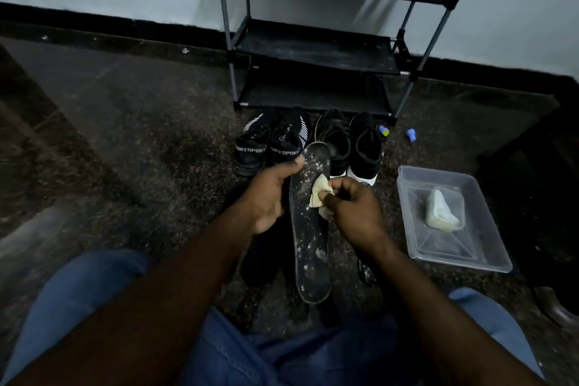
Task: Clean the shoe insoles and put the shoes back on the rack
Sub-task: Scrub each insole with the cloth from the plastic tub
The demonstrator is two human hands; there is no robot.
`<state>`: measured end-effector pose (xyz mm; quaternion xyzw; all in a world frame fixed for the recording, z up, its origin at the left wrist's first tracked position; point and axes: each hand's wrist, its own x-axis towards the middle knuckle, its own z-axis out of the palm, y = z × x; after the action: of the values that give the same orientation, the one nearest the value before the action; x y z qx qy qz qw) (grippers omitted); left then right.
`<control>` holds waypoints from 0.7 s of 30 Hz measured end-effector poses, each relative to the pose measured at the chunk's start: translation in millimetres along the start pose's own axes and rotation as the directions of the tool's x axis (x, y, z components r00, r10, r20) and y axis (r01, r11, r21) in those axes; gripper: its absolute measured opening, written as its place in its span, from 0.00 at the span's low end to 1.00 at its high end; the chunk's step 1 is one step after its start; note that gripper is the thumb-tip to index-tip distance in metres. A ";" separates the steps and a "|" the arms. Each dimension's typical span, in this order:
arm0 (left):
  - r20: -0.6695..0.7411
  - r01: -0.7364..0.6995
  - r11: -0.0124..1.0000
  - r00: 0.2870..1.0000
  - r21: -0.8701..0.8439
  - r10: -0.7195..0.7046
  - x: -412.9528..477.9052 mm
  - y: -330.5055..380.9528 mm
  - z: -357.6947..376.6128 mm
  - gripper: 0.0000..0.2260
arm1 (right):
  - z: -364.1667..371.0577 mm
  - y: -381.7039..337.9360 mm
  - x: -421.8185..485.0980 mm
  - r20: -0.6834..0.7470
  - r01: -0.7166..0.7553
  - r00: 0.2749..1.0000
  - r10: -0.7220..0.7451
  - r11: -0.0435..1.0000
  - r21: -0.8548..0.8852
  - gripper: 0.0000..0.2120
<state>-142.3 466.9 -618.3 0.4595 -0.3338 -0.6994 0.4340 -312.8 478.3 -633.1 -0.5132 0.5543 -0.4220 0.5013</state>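
Dark foam insole (310, 238), speckled with white grime, is held lengthwise above the floor, just past blue-trousered knees. The left hand (269, 194) grips its left edge, thumb over the toe end; the right hand (357, 207) pinches a crumpled cream cloth (319, 194) against its middle. Right of them sits a clear plastic tray (463, 263) holding a pale lump (443, 208). Beyond stand two pairs of black shoes (272, 144), then the black-shelved shoe rack (313, 53).

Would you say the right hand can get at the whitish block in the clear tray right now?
Probably yes: the clear tray lies open beside the right hand, with nothing between them and the whitish block uncovered. But its grip is taken by a cloth, which it would need to free.
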 end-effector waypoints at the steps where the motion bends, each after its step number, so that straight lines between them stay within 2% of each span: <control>1: 0.057 0.009 0.996 0.998 -0.087 -0.004 -1.8 1.7 -0.5 0.23 | 3.0 -3.3 0.0 0.008 0.008 1.000 -0.008 1.000 0.015 0.05; 3: 0.140 0.035 0.971 0.990 -0.235 -0.002 -3.3 3.9 0.5 0.33 | 7.4 -8.0 1.8 0.013 0.015 1.000 -0.015 1.000 0.022 0.05; 5: 0.163 0.062 0.948 0.987 -0.313 -0.011 -0.9 4.5 1.7 0.36 | 10.2 -11.8 5.6 0.014 0.029 0.999 -0.029 1.000 0.007 0.05; 12: 0.194 0.086 0.923 0.981 -0.376 -0.013 19.7 2.0 0.9 0.34 | 5.1 -10.0 25.9 -0.003 0.038 0.999 -0.039 0.988 -0.152 0.02; 15: 0.171 0.089 0.906 0.985 -0.415 -0.018 29.0 -1.3 -3.4 0.33 | 2.9 -10.6 30.9 -0.131 0.065 0.986 -0.100 0.968 -0.244 0.03; 19: 0.133 0.087 0.896 0.991 -0.435 -0.032 35.2 -5.1 -8.4 0.34 | -3.0 -16.4 36.3 -0.222 0.063 0.969 -0.105 0.980 -0.188 0.04; 21: 0.121 0.090 0.893 0.992 -0.441 -0.040 38.6 -8.1 -10.1 0.29 | -2.9 -17.7 37.7 -0.232 0.074 0.965 -0.122 0.976 -0.203 0.06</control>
<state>-143.1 434.2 -642.5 0.3205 -0.1725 -0.7952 0.4851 -312.0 438.7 -619.9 -0.5305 0.6236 -0.4504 0.3560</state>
